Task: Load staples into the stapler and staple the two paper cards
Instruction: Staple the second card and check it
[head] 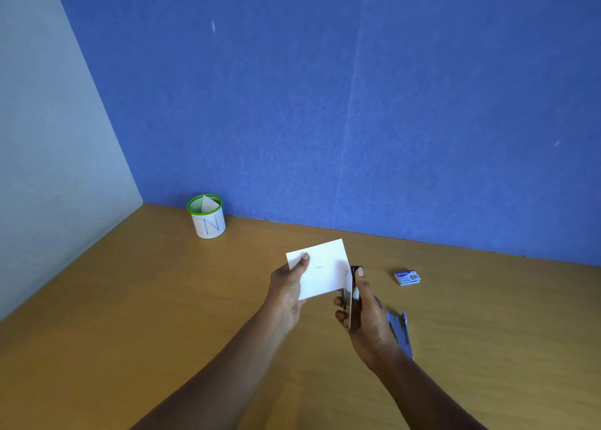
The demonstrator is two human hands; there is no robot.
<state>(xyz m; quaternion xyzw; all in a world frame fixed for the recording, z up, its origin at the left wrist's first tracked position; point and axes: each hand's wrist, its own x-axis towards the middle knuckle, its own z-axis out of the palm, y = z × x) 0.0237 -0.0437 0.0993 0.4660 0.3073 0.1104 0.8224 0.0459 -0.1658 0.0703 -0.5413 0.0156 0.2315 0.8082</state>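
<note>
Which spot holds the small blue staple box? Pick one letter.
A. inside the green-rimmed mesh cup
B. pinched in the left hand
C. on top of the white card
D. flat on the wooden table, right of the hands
D: the small blue staple box lies flat on the wooden table, apart from and to the right of the right hand gripping the dark stapler.

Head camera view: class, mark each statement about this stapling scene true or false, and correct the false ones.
1. The left hand holds the white cards. True.
2. The right hand is empty. False: it grips a dark stapler at the cards' right edge.
3. The staple box lies on the desk. True.
4. The green-rimmed cup lies tipped over. False: it stands upright.
5. A blue stapler lies on the desk. True.
</note>
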